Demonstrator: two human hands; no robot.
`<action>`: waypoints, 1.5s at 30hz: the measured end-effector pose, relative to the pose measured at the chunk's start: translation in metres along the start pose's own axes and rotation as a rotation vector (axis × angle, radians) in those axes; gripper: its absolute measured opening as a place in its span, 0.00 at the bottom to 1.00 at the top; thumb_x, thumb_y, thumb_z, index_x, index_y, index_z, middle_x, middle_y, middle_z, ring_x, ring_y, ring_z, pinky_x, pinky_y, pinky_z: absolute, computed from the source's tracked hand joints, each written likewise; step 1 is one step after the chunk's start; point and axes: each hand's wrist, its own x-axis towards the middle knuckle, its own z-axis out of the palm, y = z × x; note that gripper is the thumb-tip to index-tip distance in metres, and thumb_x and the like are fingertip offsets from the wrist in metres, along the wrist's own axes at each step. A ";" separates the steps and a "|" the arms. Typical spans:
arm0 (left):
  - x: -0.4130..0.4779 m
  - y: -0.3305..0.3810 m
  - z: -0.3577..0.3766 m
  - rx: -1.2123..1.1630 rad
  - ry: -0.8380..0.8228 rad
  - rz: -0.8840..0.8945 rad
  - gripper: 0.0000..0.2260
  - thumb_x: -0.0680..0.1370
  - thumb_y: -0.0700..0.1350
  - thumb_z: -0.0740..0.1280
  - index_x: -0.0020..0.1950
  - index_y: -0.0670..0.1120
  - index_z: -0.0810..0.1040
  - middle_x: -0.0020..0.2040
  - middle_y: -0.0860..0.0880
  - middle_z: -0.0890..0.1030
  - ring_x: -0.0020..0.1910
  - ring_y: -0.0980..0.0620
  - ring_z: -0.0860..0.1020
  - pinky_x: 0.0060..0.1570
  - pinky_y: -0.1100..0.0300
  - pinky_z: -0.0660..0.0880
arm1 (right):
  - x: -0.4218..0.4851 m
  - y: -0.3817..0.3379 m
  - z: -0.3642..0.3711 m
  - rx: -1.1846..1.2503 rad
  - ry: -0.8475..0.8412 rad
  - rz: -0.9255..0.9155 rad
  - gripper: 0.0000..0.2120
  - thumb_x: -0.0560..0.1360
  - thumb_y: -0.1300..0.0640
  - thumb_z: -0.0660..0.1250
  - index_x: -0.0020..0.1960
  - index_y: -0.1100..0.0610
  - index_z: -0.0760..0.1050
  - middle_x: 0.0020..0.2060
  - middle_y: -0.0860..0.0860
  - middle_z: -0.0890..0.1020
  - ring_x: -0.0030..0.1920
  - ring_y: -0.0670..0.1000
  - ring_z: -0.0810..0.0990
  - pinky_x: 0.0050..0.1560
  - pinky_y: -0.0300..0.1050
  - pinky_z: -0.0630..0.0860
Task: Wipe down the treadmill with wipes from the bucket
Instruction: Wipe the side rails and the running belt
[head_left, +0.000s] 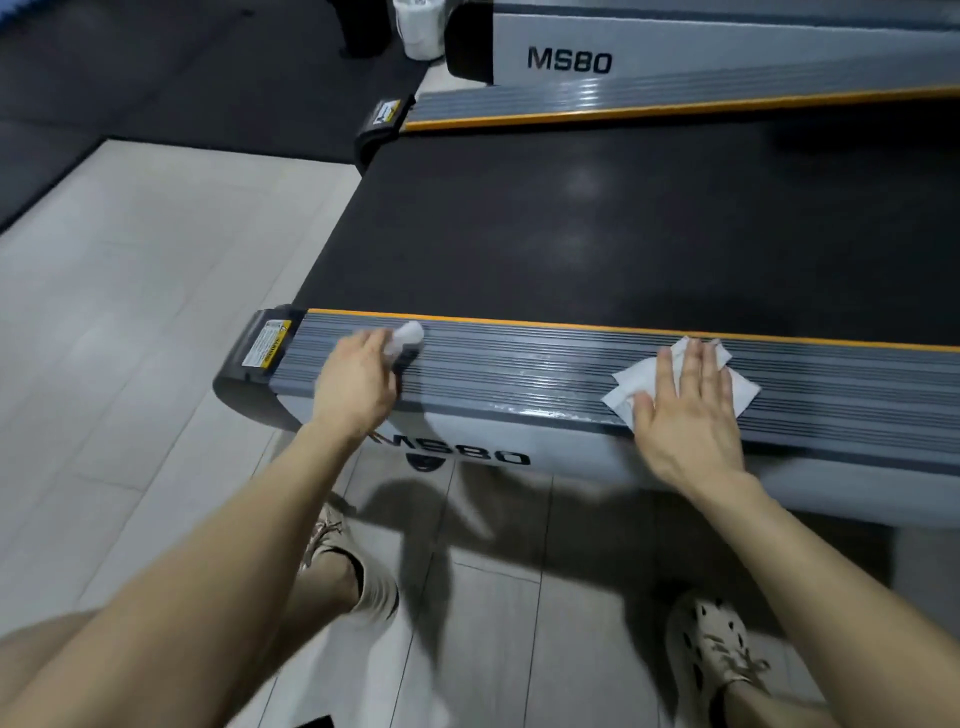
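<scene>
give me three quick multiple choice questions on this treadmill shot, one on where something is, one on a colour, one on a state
1. Where does the flat white wipe lie?
A. on the floor tiles
B. on the ribbed grey side rail
C. on a shoe

2. What colour is the stripe between the side rail and the belt?
A. orange
B. green
C. blue

3. How is the right hand placed?
A. curled into a fist in the air
B. pinching the wipe up off the rail
C. flat, with straight fingers pressing on the wipe

Answers:
1 B: the wipe is spread on the near side rail, just short of the stripe.
2 A: the thin line along the belt's edge is orange.
3 C: the palm and spread fingers lie flat on top of the wipe.
</scene>
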 end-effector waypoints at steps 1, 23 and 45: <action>0.000 -0.006 0.016 -0.012 -0.097 0.017 0.24 0.85 0.47 0.61 0.82 0.46 0.66 0.79 0.42 0.70 0.79 0.36 0.66 0.76 0.41 0.66 | 0.002 -0.005 0.000 -0.009 0.006 -0.008 0.37 0.83 0.40 0.41 0.86 0.60 0.50 0.85 0.65 0.48 0.85 0.63 0.42 0.84 0.62 0.44; 0.005 -0.032 0.067 -0.052 -0.228 -0.134 0.41 0.79 0.73 0.32 0.87 0.53 0.37 0.86 0.52 0.33 0.84 0.52 0.31 0.83 0.46 0.33 | 0.036 -0.015 -0.015 0.036 -0.093 -0.233 0.35 0.85 0.40 0.42 0.87 0.56 0.47 0.86 0.57 0.46 0.86 0.56 0.42 0.85 0.56 0.41; -0.029 0.148 0.074 0.295 -0.577 0.089 0.72 0.65 0.75 0.73 0.80 0.45 0.22 0.79 0.44 0.18 0.79 0.42 0.20 0.80 0.39 0.29 | 0.034 -0.052 -0.015 0.073 -0.125 -0.315 0.32 0.87 0.41 0.44 0.87 0.51 0.46 0.86 0.55 0.44 0.86 0.54 0.40 0.84 0.56 0.39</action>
